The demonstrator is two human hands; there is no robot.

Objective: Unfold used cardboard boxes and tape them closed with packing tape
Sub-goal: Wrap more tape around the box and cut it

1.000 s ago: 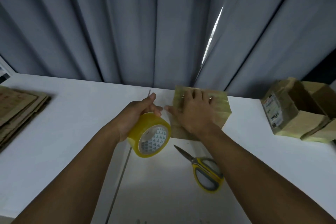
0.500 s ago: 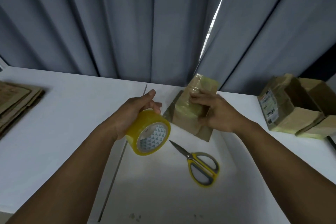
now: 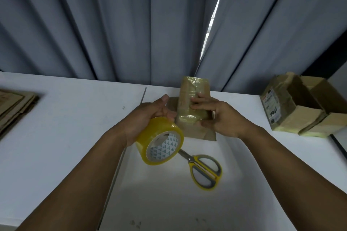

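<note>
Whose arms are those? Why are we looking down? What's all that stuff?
Those are a person's two arms. The camera sits on their head, so you see what they see, looking down. The left hand holds a yellow roll of tape. The right hand holds a small cardboard box with tape on it. Yellow scissors lie on the white table. Some flat cardboard is stacked at the left, and open boxes sit at the right. A grey curtain hangs behind.

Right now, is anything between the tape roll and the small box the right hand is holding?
Nothing visible. The left hand holds the tape roll right beside the box, which the right hand grips. The scissors lie on the table nearer the person, out of that path.
</note>
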